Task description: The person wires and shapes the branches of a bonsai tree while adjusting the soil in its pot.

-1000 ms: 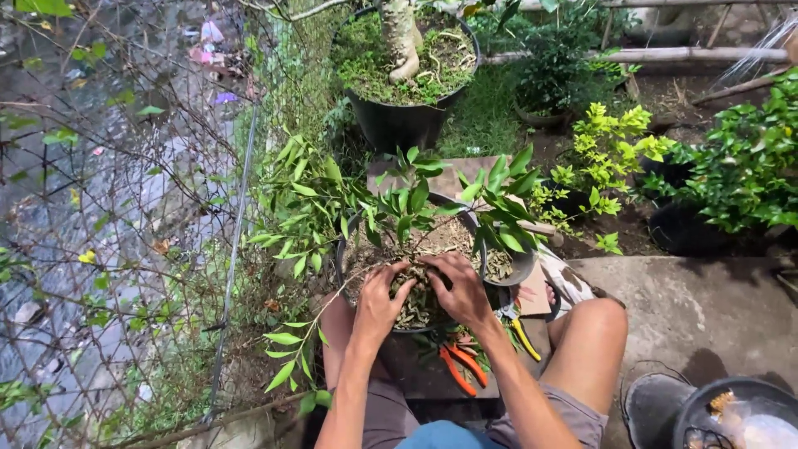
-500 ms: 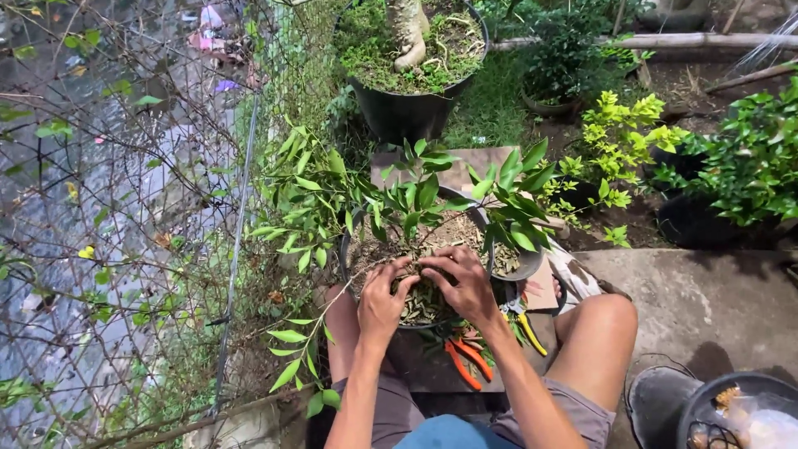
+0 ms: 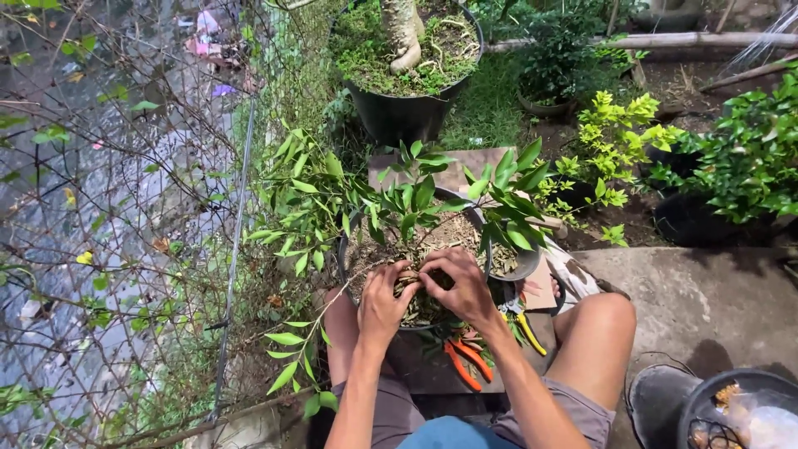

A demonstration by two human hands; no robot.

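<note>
While you are pressing both hands into the small potted plant [image 3: 416, 249] set between your knees, your left hand [image 3: 384, 301] is curling its fingers round the trunk base and your right hand [image 3: 459, 283] is pinching there too, though what it has hold of is probably hidden. Leaning harder is risking a snapped stem or a tipped pot, and the orange-handled pruners [image 3: 462, 359] are lying just under your wrists. Wire fence [image 3: 166, 249] is crowding your left; bare concrete [image 3: 706, 291] is lying open at right.
</note>
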